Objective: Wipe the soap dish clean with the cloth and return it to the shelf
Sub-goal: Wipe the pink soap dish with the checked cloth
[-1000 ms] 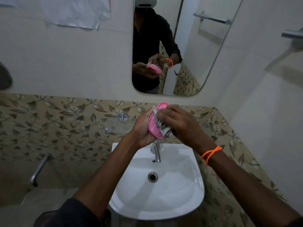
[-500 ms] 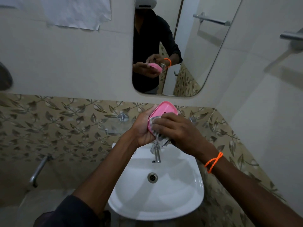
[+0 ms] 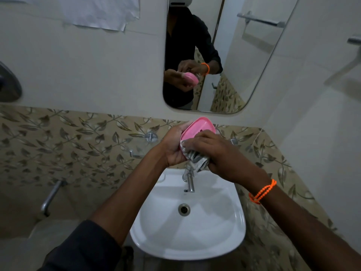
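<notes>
A pink oval soap dish (image 3: 198,128) is held tilted above the sink, its hollow face turned toward me. My left hand (image 3: 172,145) grips it from the left and behind. My right hand (image 3: 216,151) clutches a grey-and-white striped cloth (image 3: 196,159) and presses it against the dish's lower part. The cloth's loose end hangs down over the tap. A clear glass shelf (image 3: 136,145) on metal studs juts from the leaf-patterned tiles, just left of my hands.
A white basin (image 3: 224,231) with a chrome tap (image 3: 190,182) sits directly below. A mirror (image 3: 234,65) on the wall reflects the person and dish. A towel rail (image 3: 354,41) is at the right wall, a metal pipe (image 3: 49,198) at lower left.
The dish has tipped so more of its hollow face shows. My right hand with the cloth has slid from the dish's upper part down to its lower edge.
</notes>
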